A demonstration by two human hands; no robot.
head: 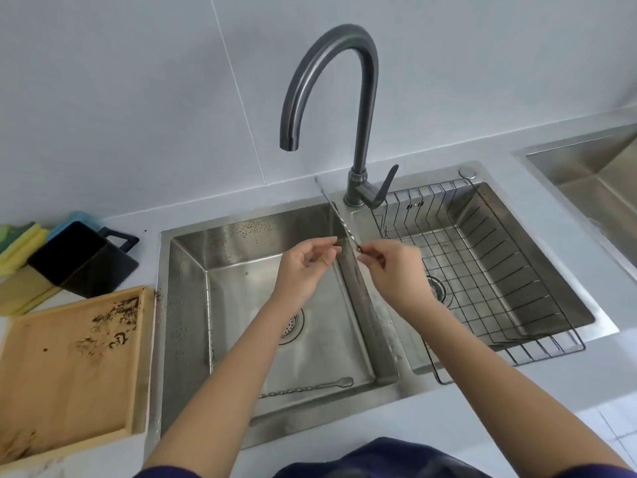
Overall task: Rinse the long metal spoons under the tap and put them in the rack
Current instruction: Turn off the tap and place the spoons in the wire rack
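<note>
A second long spoon (306, 388) lies flat along the near edge of the left sink basin (193, 270). Above the divider, the right hand (393, 270) pinches a long spoon (339, 219) by its end, slanting toward the tap (362, 108); the left hand (303, 267) hovers loose-fingered just beside it. The wire rack (482, 250) sits in the right basin.

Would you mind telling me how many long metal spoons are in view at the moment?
2. One spoon is pinched by the right hand over the divider; the other spoon lies in the left basin. None looks hidden.
</note>
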